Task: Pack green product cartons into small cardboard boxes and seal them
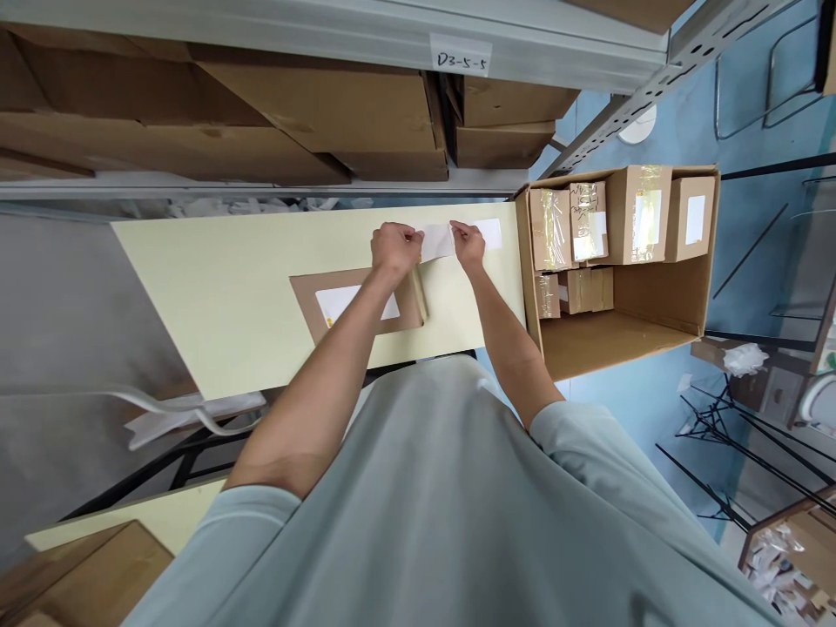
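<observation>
Pale yellow table under warehouse shelving stacked with brown cartons. Both hands meet near the table's far edge, at 12 o'clock from the person's body. Left hand and right hand each pinch an end of a white label between closed fingertips. Just below, at 7 o'clock from the hands, lies a flat box. At 3 o'clock stands an open carton of small taped parcels.

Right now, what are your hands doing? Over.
Left hand and right hand pinch white label. Flat parcel lies beneath on table. Nothing blocking.
</observation>
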A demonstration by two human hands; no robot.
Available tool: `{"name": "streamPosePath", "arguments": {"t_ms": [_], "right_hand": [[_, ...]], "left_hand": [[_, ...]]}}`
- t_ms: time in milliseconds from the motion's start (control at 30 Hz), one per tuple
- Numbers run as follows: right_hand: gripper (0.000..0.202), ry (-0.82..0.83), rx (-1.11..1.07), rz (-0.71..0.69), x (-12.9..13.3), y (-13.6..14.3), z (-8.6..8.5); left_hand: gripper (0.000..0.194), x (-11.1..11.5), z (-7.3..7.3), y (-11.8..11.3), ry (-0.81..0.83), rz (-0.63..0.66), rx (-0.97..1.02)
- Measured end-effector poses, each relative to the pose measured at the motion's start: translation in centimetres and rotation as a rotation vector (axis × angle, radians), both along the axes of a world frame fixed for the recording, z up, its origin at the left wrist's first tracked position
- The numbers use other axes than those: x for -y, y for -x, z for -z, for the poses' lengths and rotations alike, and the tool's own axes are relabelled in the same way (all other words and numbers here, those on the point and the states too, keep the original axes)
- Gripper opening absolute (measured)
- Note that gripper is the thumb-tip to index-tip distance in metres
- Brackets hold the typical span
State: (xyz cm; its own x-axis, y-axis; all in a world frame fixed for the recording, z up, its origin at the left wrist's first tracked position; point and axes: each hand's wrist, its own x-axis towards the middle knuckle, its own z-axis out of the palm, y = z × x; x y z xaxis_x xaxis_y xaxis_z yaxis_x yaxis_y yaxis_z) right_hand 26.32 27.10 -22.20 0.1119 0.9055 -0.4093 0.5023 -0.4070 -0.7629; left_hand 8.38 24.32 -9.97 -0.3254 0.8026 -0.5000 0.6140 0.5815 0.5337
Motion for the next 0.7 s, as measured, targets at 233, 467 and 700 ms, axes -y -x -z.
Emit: {"name": "streamPosePath", "arguments": {"t_ms": [233, 467, 700], "right_hand": [[0.028, 0.011, 0.033, -0.022, -0.3, -0.1, -0.5], [0.031, 0.049, 0.08, -0.009, -0.4, 0.7, -0.8], [0.033, 0.072, 0.107, -0.032, -0.6, 0.6, -1.5]], "left_hand": [[0.021, 0.1, 0.5, -0.1, 0.029, 0.076, -0.016], [0.02, 1.2, -0.4, -0.4, 0.034, 0.051, 0.001], [0.027, 3.5, -5.1, -1.8, -0.038, 0.038, -0.061]]}}
